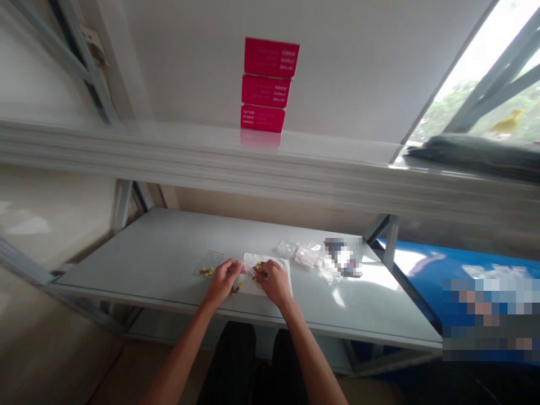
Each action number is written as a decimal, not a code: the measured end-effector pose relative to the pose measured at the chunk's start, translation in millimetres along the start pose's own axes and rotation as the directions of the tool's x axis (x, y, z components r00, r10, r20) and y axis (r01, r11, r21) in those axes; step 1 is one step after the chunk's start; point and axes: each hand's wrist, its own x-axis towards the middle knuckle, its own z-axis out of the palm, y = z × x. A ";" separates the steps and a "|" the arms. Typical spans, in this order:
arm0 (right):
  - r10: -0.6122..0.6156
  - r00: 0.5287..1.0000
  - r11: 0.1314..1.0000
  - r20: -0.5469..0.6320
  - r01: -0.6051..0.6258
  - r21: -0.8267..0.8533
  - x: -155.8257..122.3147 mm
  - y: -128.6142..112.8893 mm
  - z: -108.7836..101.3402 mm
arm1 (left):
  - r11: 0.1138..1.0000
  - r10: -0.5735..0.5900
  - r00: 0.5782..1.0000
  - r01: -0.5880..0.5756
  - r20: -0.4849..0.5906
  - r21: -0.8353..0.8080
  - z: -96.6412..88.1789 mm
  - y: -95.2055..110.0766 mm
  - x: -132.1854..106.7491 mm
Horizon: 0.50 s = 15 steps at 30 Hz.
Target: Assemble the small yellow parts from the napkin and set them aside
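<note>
My left hand (223, 279) and my right hand (274, 282) meet over the front middle of a pale grey table (126, 264). Under my left hand's side lies a clear plastic bag (211, 261) holding small yellow pieces (206, 271). More yellow pieces (237, 288) lie just below my left fingers. My right fingertips pinch a tiny yellow-and-dark part (256, 271) above a white sheet (270, 259). The left fingers curl close to that part, but I cannot tell whether they hold anything.
Crumpled clear bags (306, 253) and a pixelated object (343, 257) lie to the right on the table. A metal shelf (211, 152) above carries 3 stacked red boxes (270, 84). A blue surface (422, 264) lies beyond the table's right end.
</note>
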 end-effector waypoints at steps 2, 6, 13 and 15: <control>0.028 1.000 0.999 -0.013 -0.027 0.041 1.4 0.3 0.7 | 1.000 -0.001 1.000 0.001 0.006 -0.002 -0.2 -0.5 -0.1; 0.032 0.995 0.954 -0.098 -0.001 0.300 4.4 0.3 -0.9 | 1.000 -0.007 1.000 0.007 0.001 -0.001 0.1 -0.4 -0.5; -0.078 0.995 0.897 -0.066 0.099 0.432 9.4 -15.8 -14.6 | 1.000 0.004 1.000 -0.003 0.021 -0.015 0.6 1.2 -1.1; -0.110 0.993 0.904 -0.044 0.119 0.411 9.4 -19.6 -15.7 | 1.000 0.002 1.000 -0.002 0.015 -0.015 0.6 2.0 -1.2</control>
